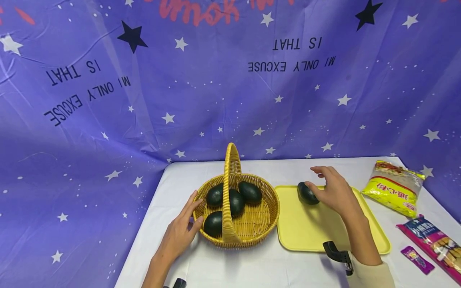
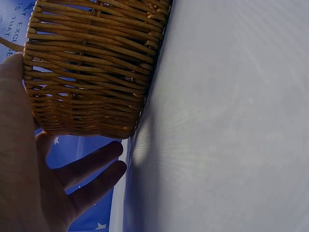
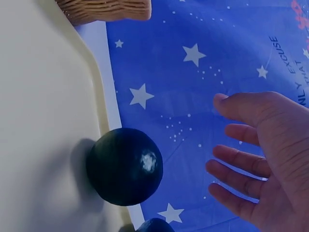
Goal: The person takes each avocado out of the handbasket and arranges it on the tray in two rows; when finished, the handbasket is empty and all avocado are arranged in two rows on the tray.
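Note:
A yellow wicker basket with a tall handle holds several dark green, smooth avocados. My left hand rests at the basket's left rim, its fingers extended; in the left wrist view two fingers stick out past the wicker side. Another avocado lies on the yellow tray, near its far left part. Close over its right side is my right hand, fingers spread and holding nothing. In the right wrist view a gap shows between this hand and the round avocado; a second dark rounded thing peeks in at the bottom edge.
Right of the tray lie a yellow plastic food bag, a pink and blue snack packet and a small purple packet. The white table ends at a purple star-printed cloth behind it.

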Motion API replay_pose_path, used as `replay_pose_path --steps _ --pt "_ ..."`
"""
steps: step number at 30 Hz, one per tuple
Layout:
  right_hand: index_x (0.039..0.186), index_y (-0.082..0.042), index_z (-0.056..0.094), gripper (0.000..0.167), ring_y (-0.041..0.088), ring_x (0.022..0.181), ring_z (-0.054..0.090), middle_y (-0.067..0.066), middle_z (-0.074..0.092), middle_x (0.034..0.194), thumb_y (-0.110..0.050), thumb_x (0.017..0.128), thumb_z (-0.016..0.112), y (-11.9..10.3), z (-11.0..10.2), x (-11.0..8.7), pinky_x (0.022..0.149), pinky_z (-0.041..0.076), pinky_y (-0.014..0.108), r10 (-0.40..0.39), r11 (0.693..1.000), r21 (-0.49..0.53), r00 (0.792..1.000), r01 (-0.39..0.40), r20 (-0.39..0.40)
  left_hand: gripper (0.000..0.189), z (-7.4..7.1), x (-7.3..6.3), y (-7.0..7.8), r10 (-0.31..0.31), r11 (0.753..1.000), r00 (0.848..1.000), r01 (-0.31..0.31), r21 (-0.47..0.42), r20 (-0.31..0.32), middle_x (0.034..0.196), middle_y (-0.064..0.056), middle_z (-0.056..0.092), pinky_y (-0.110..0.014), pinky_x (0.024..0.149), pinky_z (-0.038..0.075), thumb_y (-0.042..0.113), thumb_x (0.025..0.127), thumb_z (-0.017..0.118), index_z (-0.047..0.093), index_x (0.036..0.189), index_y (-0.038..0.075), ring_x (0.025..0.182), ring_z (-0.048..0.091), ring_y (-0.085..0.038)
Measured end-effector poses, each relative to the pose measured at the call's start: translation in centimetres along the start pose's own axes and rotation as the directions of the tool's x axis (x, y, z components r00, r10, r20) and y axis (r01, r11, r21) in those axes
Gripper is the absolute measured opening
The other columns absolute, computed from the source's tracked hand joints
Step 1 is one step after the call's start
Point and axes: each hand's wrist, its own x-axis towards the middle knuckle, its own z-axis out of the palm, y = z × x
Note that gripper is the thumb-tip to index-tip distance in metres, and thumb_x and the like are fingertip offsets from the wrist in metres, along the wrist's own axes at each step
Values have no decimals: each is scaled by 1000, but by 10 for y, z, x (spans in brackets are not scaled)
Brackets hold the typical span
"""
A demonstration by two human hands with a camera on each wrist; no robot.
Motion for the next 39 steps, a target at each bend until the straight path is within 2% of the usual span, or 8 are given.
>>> replay_pose_path --steps 7,18,24,33,39 --pt "139 -7 67 50 37 115 65 18 67 131 -25 96 83 -9 7 0 88 53 60 -25 1000 5 1000 25 -12 59 1 0 -1 3 1000 1000 -3 -5 -6 173 15 34 -25 59 42 30 106 67 50 162 27 73 51 2" --pt "132 -7 71 44 34 109 67 13 70 120 -19 92 86 -22 18 2 85 55 57 -122 992 14 991 123 -63 59 1 0 0 -4 1000 1000 4 -10 -6 173 15 36 -25 59 41 31 106 66 49 163 28 73 52 0" --pt "133 -8 71 46 33 109 68 12 71 120 -22 93 86 -28 23 3 87 55 56 -127 991 28 991 128 -45 58 1 0 0 -1 1000 1000 1 -2 -8 175 15 32 -26 60 42 32 106 65 50 162 28 74 51 2" --pt "134 -8 70 47 33 109 69 14 71 122 -22 92 87 -36 29 4 87 56 54 -176 983 56 984 178 -27 58 1 0 0 5 1000 1000 -5 -1 -12 175 14 33 -26 60 42 30 106 66 50 162 27 74 51 1" --pt "133 -10 70 48 29 110 69 9 71 122 -22 91 88 -46 31 4 87 57 51 -195 978 70 980 197 -29 58 1 1 -1 6 1000 1000 -6 -6 -12 174 14 33 -25 59 41 30 106 66 50 162 27 73 51 0"
